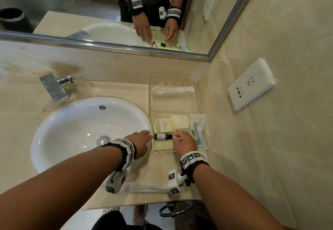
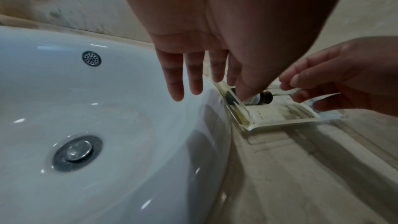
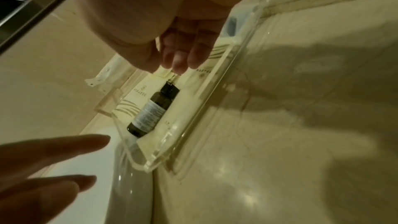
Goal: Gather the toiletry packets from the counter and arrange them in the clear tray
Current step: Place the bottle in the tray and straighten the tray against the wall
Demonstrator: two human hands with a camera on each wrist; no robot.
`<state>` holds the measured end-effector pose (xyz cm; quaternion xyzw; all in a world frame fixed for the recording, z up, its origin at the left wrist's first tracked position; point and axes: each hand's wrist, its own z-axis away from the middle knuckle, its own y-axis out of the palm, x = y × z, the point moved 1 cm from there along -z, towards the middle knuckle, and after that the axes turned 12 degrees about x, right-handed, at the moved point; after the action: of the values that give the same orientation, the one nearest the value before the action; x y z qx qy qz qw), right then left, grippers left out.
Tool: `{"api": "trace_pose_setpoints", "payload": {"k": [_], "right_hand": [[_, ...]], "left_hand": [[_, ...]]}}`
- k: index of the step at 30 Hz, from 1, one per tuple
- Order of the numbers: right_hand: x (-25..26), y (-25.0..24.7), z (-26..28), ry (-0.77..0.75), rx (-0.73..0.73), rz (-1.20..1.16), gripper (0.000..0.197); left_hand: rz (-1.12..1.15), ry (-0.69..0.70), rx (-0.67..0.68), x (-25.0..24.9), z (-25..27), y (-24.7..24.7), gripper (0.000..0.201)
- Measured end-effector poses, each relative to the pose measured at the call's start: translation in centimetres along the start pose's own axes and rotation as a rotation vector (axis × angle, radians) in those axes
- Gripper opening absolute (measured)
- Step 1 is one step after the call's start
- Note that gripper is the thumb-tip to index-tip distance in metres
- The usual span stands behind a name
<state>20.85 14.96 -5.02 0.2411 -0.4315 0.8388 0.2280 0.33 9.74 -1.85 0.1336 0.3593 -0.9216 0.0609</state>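
Obs.: my left hand [image 1: 142, 142] hangs over the right rim of the white sink [image 1: 72, 130], fingers [image 2: 172, 81] straight and spread, holding nothing; the thumb reaches toward the base of the small dark bottle [image 1: 163, 137]. From the left wrist view I cannot tell whether the thumb touches it.

My right hand [image 1: 183, 142] is over the near compartment of the clear tray [image 1: 204, 139], fingers curled together, pinching the edge of a cream toiletry packet [image 3: 165, 74] just beside the bottle's cap.

The bottle lies on its side in that compartment, on top of cream packets [image 1: 162, 122], cap pointing right. A clear sachet holding a blue item [image 1: 197, 130] sits at the compartment's right side.

The tray's far compartment holds one long clear-wrapped packet [image 1: 173, 89] lying crosswise.

Tray stands on the beige counter [image 1: 153, 172], touching or just beside the sink's right rim, against the side wall.

One more long clear packet [image 1: 144, 186] lies on the counter near its front edge, between my two wrists, outside the tray.

Chrome tap [image 1: 57, 85] behind the sink.
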Motion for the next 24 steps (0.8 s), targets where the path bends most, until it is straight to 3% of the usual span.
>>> {"api": "trace_pose_setpoints", "payload": {"k": [3, 9, 16, 24], "right_hand": [[0.2, 0.3, 1.9, -0.054, -0.008, 0.072, 0.023], [1.3, 3.2, 6.6, -0.103, 0.142, 0.291, 0.027], [0.7, 8.6, 9.5, -0.076, 0.402, 0.675, 0.053], [-0.8, 12.2, 10.9, -0.038, 0.288, 0.892, 0.039]], "left_hand": [[0.016, -0.008, -0.032, 0.1, 0.6, -0.1, 0.05], [0.007, -0.004, -0.041, 1.0, 2.7, 1.4, 0.052], [-0.033, -0.013, -0.048, 3.4, 6.6, 3.1, 0.049], [-0.071, -0.021, -0.056, 6.6, 9.6, 4.8, 0.049]]}}
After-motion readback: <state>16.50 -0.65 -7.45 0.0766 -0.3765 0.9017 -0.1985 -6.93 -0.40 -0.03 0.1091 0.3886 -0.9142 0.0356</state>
